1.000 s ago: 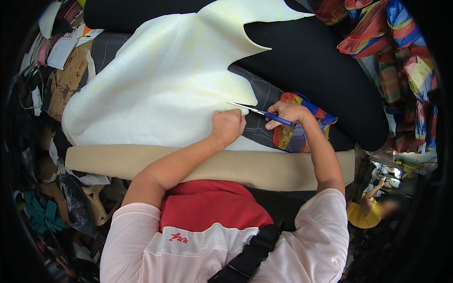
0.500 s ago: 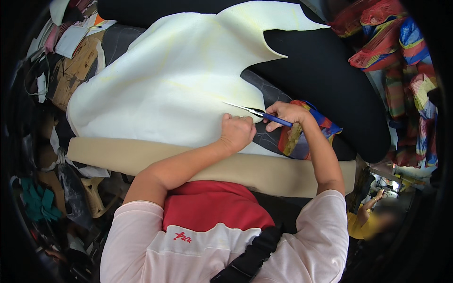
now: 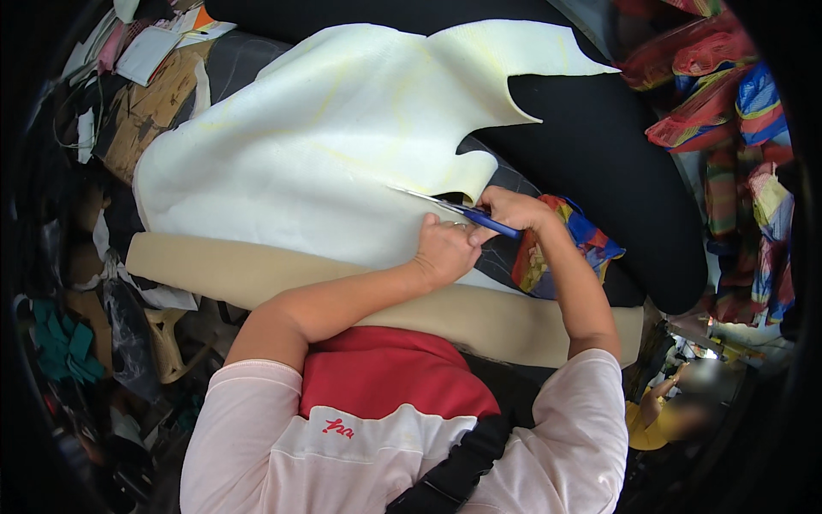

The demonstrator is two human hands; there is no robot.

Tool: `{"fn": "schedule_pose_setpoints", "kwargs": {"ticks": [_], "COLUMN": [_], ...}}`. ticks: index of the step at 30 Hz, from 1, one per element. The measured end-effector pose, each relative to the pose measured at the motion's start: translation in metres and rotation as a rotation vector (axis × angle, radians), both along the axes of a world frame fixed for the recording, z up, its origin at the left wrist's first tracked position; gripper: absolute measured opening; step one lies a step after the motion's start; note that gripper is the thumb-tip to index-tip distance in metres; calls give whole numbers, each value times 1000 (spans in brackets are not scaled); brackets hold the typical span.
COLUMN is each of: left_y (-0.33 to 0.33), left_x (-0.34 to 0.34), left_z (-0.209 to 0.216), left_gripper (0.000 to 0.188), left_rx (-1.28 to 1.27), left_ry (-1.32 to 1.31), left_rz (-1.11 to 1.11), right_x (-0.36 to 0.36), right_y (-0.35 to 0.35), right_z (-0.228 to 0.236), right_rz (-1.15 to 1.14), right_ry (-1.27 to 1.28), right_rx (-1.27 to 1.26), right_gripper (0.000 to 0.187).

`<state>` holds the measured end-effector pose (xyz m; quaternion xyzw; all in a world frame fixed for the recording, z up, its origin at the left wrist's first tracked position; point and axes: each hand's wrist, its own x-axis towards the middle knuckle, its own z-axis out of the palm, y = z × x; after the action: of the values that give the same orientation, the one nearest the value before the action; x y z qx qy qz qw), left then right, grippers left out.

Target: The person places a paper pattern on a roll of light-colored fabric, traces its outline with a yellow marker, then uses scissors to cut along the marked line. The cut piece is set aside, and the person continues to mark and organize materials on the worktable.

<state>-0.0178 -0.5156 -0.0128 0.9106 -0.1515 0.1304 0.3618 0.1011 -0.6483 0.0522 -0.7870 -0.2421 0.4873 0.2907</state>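
Observation:
A large white sheet (image 3: 291, 146) of leather-like material, marked with faint yellow lines, spreads in front of me. My right hand (image 3: 512, 210) is closed round the blue handles of a pair of scissors (image 3: 497, 223). Their blades point left and lie in the sheet at a cut near its right end. Beyond the blades, a cut flap (image 3: 469, 176) of the sheet curls up. My left hand (image 3: 447, 248) grips the near edge of the sheet just below the blades, its fingers curled and close to the right hand.
A beige roll (image 3: 385, 295) lies between me and the sheet. Black material (image 3: 591, 188) bulges at the right and back. A colourful woven bag (image 3: 556, 257) sits beside my right forearm. Cardboard (image 3: 158, 107) and papers crowd the left. A person in yellow (image 3: 655, 420) is at lower right.
The scissor blades have moved left and further into the sheet, and their handles have come closer together. The flap beyond them has lifted and curled. My left hand has shifted slightly right and nearer me.

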Motion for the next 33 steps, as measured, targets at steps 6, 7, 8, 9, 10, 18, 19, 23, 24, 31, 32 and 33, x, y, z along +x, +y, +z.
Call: {"fn": "schedule_pose_setpoints", "kwargs": {"ticks": [6,7,8,9,10,18,19,23,24,31,32,33], "left_y": [3,3,3,3,2,4,4,8,16,215,244,274], "left_x": [-7,-8,-8,-8,-8,-18,-19,-21,-18,88,115,144], "left_z": [-1,-1,-1,-1,-2,-4,-4,14,23,79,75,69], "left_gripper": [13,13,14,14,15,14,14,16,15,16,19,27], "left_rx": [10,-13,-27,-37,-36,81,94,159,141,-883,-704,-494], "left_ry": [0,-17,-8,-43,-52,0,8,47,129,457,195,150], "left_rz": [-22,-19,-33,-14,-10,-104,-113,-166,-269,-414,118,425], "right_x": [-1,-1,-1,0,-1,-7,-7,-9,-9,-9,-10,-10], "right_y": [5,7,10,12,13,21,25,35,36,28,29,31], "right_z": [-2,-4,-6,-8,-9,-3,-5,-17,-21,-33,-32,-32], "right_rz": [-42,24,50,86,105,13,76,82,79,107,113,81], "right_ry": [224,154,114,75,16,176,127,135,179,224,218,255], "right_rx": [-93,-82,-33,-16,-19,-125,-147,-149,-94,33,1,-19], "right_gripper": [41,43,43,43,43,50,53,59,57,45,46,43]}}
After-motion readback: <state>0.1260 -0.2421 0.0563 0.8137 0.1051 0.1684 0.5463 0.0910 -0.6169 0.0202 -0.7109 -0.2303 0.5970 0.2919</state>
